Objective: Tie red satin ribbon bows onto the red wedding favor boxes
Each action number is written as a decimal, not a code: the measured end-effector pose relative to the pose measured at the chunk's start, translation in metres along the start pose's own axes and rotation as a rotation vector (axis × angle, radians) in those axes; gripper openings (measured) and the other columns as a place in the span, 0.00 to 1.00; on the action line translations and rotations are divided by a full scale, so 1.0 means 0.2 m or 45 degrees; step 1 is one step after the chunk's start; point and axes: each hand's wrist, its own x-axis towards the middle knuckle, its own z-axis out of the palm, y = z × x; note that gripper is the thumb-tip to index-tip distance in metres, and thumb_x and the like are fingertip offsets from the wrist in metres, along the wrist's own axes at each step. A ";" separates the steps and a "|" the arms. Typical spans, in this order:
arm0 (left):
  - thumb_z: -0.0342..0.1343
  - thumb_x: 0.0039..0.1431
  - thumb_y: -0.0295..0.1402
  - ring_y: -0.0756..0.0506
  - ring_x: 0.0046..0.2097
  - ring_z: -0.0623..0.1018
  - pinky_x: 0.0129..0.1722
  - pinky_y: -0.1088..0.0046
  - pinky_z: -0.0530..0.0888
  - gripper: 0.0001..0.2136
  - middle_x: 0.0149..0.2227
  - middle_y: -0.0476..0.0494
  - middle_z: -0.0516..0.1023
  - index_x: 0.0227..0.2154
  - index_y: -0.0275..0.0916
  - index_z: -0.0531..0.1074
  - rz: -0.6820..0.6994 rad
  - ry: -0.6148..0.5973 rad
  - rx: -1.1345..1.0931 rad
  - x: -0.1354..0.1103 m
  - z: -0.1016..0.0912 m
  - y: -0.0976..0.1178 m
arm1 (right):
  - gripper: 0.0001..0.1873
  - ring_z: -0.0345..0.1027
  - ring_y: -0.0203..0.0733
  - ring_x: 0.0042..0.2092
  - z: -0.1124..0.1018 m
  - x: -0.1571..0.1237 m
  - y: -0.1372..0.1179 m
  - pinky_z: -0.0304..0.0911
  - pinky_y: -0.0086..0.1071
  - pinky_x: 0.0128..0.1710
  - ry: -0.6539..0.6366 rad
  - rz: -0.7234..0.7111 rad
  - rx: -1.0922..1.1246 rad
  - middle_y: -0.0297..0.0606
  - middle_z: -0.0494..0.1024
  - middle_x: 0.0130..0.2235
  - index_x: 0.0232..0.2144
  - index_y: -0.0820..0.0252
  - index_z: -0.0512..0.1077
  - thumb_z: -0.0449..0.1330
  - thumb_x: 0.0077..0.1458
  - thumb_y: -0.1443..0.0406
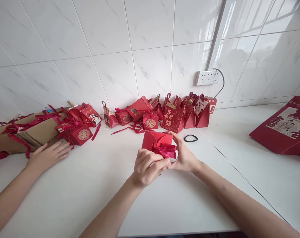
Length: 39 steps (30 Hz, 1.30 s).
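Note:
Between my two hands is a red gift box (150, 140) with curved closing flaps and a dark pink ribbon bow (166, 150) on its front. My left hand (150, 167) is closed at the box's lower front, fingers by the bow. My right hand (183, 155) grips the right side, its fingers curled round the far corner and the thumb near the bow. The underside of the box is hidden by my fingers. A black hair tie (191, 138) lies on the white table just beyond my right hand.
Along the tiled wall stand several red gift boxes (174, 119). At the left, another person's hand (50, 155) rests near a cardboard box (39, 130) with ribbons and a red box (77, 135). A large red bag (283, 127) lies at the right. A socket strip (208, 78) is on the wall.

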 end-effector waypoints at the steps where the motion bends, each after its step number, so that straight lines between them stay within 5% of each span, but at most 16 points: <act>1: 0.56 0.56 0.25 0.52 0.26 0.70 0.30 0.74 0.65 0.06 0.25 0.52 0.75 0.36 0.40 0.70 -0.004 0.004 -0.014 0.00 0.00 0.00 | 0.50 0.49 0.60 0.63 0.00 0.00 0.00 0.63 0.56 0.53 0.000 0.002 0.004 0.53 0.53 0.59 0.61 0.51 0.38 0.64 0.46 0.56; 8: 0.40 0.65 0.31 0.48 0.29 0.72 0.29 0.68 0.68 0.10 0.28 0.46 0.73 0.37 0.38 0.67 -0.122 0.016 -0.388 0.00 -0.03 0.00 | 0.56 0.45 0.62 0.64 0.00 -0.01 0.05 0.69 0.52 0.48 0.083 -0.006 0.048 0.52 0.46 0.62 0.62 0.46 0.35 0.68 0.41 0.62; 13: 0.48 0.61 0.28 0.49 0.33 0.69 0.32 0.71 0.70 0.06 0.33 0.46 0.66 0.40 0.41 0.67 -0.662 0.340 -0.347 -0.02 -0.03 -0.06 | 0.58 0.49 0.60 0.63 0.00 -0.01 0.04 0.68 0.53 0.48 0.200 -0.051 0.065 0.51 0.46 0.62 0.63 0.45 0.35 0.68 0.39 0.67; 19: 0.54 0.60 0.40 0.42 0.51 0.71 0.43 0.66 0.73 0.17 0.50 0.38 0.68 0.51 0.43 0.65 -1.084 -0.030 -0.502 -0.04 0.00 -0.09 | 0.58 0.46 0.59 0.64 -0.02 -0.01 0.04 0.69 0.52 0.47 0.130 -0.072 0.060 0.50 0.47 0.62 0.63 0.44 0.36 0.67 0.39 0.69; 26: 0.57 0.54 0.46 0.38 0.51 0.71 0.43 0.63 0.73 0.25 0.50 0.34 0.68 0.51 0.40 0.63 -0.972 -0.061 -0.578 -0.05 -0.01 -0.08 | 0.57 0.44 0.59 0.65 -0.02 -0.01 0.04 0.66 0.52 0.52 0.129 -0.079 0.112 0.51 0.45 0.63 0.63 0.45 0.37 0.69 0.41 0.67; 30: 0.56 0.56 0.43 0.40 0.49 0.72 0.42 0.65 0.72 0.19 0.49 0.37 0.69 0.48 0.41 0.65 -1.074 -0.009 -0.552 -0.05 0.00 -0.08 | 0.58 0.46 0.59 0.64 -0.01 -0.01 0.04 0.68 0.52 0.49 0.130 -0.147 0.051 0.51 0.47 0.62 0.64 0.46 0.36 0.68 0.40 0.68; 33: 0.46 0.63 0.45 0.41 0.49 0.72 0.44 0.64 0.71 0.16 0.49 0.38 0.70 0.46 0.42 0.67 -1.146 0.070 -0.573 -0.06 0.00 -0.09 | 0.57 0.46 0.59 0.64 -0.01 -0.01 0.03 0.68 0.52 0.48 0.134 -0.157 0.035 0.51 0.48 0.62 0.64 0.46 0.36 0.67 0.41 0.68; 36: 0.39 0.60 0.54 0.38 0.52 0.70 0.49 0.58 0.70 0.25 0.50 0.36 0.68 0.47 0.40 0.67 -0.954 0.119 -0.691 -0.08 0.01 -0.10 | 0.57 0.47 0.59 0.64 -0.01 -0.01 0.03 0.70 0.51 0.48 0.168 -0.081 0.029 0.51 0.48 0.62 0.64 0.48 0.36 0.67 0.41 0.68; 39: 0.51 0.57 0.50 0.38 0.54 0.69 0.50 0.56 0.71 0.20 0.50 0.36 0.66 0.45 0.41 0.66 -0.794 0.082 -0.580 -0.08 0.01 -0.08 | 0.57 0.49 0.58 0.63 -0.01 0.00 0.04 0.71 0.50 0.47 0.169 -0.064 0.009 0.51 0.47 0.61 0.64 0.47 0.34 0.66 0.42 0.68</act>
